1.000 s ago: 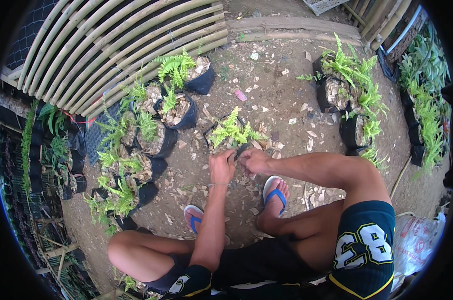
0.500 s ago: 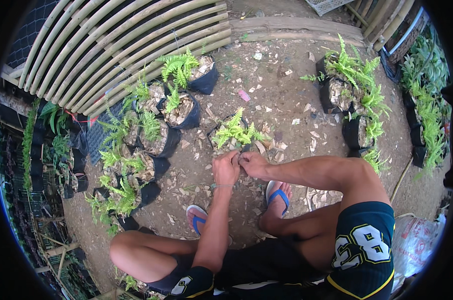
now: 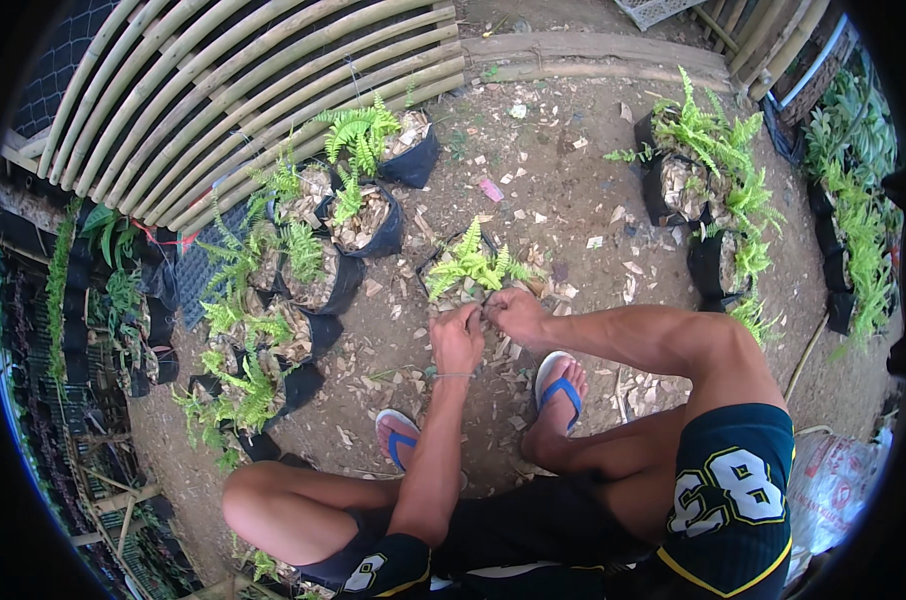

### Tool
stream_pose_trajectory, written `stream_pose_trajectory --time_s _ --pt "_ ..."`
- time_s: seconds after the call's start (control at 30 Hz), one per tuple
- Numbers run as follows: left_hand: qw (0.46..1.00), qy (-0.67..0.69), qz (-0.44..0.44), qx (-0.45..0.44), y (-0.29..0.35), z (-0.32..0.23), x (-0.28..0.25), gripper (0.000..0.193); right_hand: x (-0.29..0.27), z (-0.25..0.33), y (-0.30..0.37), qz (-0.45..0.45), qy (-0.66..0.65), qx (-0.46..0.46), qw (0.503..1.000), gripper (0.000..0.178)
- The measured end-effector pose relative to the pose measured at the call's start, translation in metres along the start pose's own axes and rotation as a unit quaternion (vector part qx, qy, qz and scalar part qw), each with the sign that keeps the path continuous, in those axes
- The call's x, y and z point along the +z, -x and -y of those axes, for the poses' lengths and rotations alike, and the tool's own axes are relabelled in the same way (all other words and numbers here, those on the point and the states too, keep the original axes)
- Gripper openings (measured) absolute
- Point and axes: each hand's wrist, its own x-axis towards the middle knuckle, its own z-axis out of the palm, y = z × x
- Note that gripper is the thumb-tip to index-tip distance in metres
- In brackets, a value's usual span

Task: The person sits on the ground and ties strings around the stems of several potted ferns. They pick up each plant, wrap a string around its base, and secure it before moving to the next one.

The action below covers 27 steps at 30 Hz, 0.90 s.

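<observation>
Head view: left hand (image 3: 459,332) and right hand (image 3: 516,315) curl at the black bag's (image 3: 490,243) near edge; what they pinch, I cannot tell. Gentle handling should spare the fern (image 3: 473,267).

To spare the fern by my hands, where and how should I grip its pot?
Probably pinch the pot by its near rim, from your side: the fern spreads over the middle and right, leaving that edge barer.

Anything between the fingers (image 3: 465,316) is too small to tell.
</observation>
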Motion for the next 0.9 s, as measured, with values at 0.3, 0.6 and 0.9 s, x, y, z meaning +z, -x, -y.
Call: stream_pose_trajectory --time_s 0.3,0.6,0.9 --pt "0.998 0.008 -0.064 -0.025 0.004 -0.001 0.011 0.014 0.005 0.0 -0.004 0.01 -0.056 0.015 0.998 0.022" --pt "0.993 -0.019 -0.055 -0.101 0.005 -0.011 0.005 0.012 0.01 -0.008 -0.011 0.097 -0.187 0.058 0.976 0.024" --pt "0.994 -0.072 -0.066 -0.047 0.007 -0.007 -0.001 0.01 0.016 -0.002 -0.005 0.034 -0.132 0.099 0.986 0.014"
